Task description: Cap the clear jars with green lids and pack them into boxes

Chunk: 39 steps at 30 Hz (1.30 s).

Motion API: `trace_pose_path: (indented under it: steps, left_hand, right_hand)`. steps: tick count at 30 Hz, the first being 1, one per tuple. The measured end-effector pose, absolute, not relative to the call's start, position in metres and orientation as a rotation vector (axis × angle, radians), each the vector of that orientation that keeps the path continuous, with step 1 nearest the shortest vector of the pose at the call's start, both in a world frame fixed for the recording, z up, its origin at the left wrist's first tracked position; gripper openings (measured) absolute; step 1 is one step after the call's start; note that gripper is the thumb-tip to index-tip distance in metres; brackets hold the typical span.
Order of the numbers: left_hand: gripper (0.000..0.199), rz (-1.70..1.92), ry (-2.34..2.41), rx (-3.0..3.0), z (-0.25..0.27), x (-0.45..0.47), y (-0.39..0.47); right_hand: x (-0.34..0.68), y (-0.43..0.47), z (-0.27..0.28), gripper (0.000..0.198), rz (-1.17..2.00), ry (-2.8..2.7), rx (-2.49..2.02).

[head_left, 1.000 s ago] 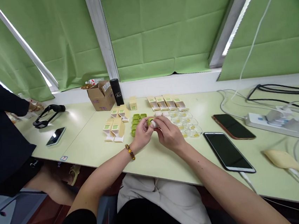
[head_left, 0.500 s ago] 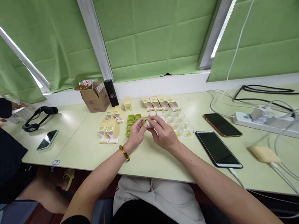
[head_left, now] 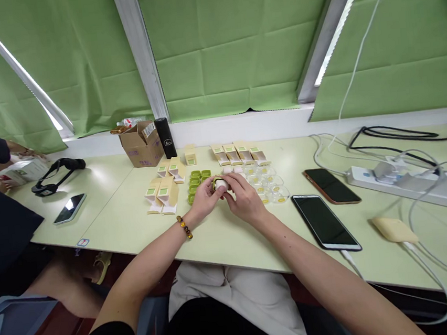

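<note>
Above the middle of the pale table (head_left: 110, 220), the two hands meet around one small object. The left hand (head_left: 203, 200) is partly closed, its thumb and fingers pinching a small green cup (head_left: 214, 181) with a white piece (head_left: 221, 183) at its mouth. The right hand (head_left: 245, 197) is curled, its thumb and fingertips gathered on the piece's right side. Cup and piece lie between the two sets of fingertips; how deeply the piece sits cannot be told. Just beyond the left hand stand similar green cups (head_left: 195, 174); beside the right hand are clear containers (head_left: 275, 180) with yellow spots.
</note>
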<state>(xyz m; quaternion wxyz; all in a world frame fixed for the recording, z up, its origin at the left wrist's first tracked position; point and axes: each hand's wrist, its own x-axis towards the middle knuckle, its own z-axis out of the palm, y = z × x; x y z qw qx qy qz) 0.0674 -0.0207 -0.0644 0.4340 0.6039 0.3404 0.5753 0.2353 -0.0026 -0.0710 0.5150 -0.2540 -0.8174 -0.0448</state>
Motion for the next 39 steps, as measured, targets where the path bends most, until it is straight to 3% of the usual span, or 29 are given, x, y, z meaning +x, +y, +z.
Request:
trace_pose_path:
  steps: [23, 35, 39]
  left_hand:
    - [0.063, 1.439, 0.777, 1.430, -0.0610, 0.0694, -0.0247]
    - [0.071, 1.304, 0.778, 1.378, -0.0680, 0.0683, -0.0217]
    - [0.059, 1.382, 0.858, 1.386, -0.0662, 0.0656, -0.0206]
  right_hand:
    - [0.2337, -0.0044, -0.0704, 0.043, -0.051, -1.894, -0.656]
    - [0.2313, -0.0055, -0.0692, 0.041, 0.476, -1.725, -0.721]
    - [0.2329, -0.0067, -0.0661, 0.039, 0.612, -1.667, -0.660]
